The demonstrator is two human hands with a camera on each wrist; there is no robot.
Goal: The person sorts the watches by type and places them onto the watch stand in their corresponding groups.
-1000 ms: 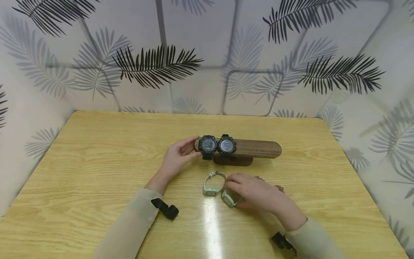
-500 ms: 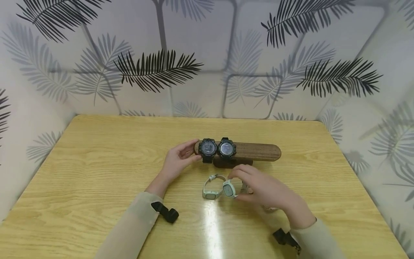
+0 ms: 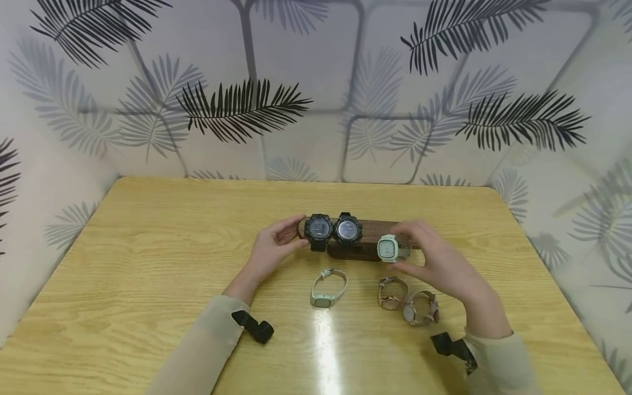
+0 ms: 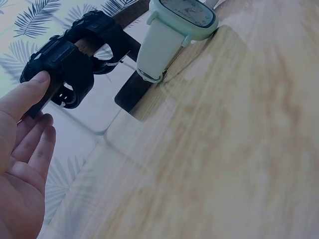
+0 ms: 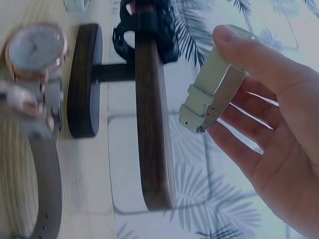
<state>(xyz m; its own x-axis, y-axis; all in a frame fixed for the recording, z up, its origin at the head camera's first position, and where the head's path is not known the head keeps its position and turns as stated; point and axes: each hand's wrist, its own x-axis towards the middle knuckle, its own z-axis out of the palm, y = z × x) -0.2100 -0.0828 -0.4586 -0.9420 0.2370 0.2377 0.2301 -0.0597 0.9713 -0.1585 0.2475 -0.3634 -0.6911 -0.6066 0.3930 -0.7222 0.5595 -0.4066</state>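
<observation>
My left hand grips the left end of a dark wooden watch stand, its thumb beside the nearest black watch in the left wrist view. Two black digital watches sit side by side on the bar's left half. My right hand pinches a mint-green watch between thumb and fingers, in front of the bar's right part. Its strap is buckled into a loop, and in the right wrist view it is apart from the bar.
Another mint-green watch stands on the wooden table before the stand. Two rose-gold watches with brownish straps, one left of the other, lie nearer the right arm. A leaf-patterned curtain borders the table's far edge.
My right hand has lifted the mint-green watch from the table beside its twin and carried it right and forward to the bar. The left hand stays on the stand.
</observation>
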